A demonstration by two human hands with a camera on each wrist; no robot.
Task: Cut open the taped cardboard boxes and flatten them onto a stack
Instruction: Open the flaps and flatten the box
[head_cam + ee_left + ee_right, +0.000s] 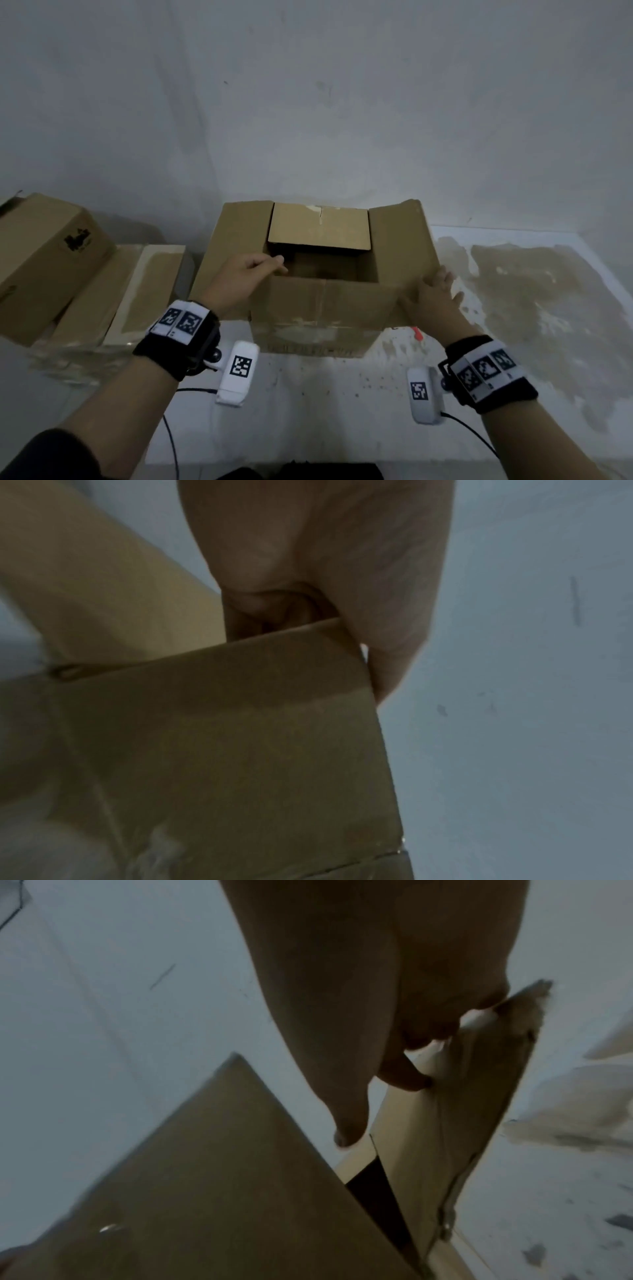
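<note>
A grey scuffed wall (pixel 308 102) fills the upper frame above a white, brown-stained floor (pixel 531 291) at right.

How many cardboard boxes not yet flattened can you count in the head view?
2: the open box held by both hands in the middle, and a closed box at far left. Others may be hidden.

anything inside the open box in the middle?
Nothing shows inside the open box: only dim brown inner walls and floor. The left hand hooks over the near-left rim; the near wall and far flap hide part of the inside.
</note>
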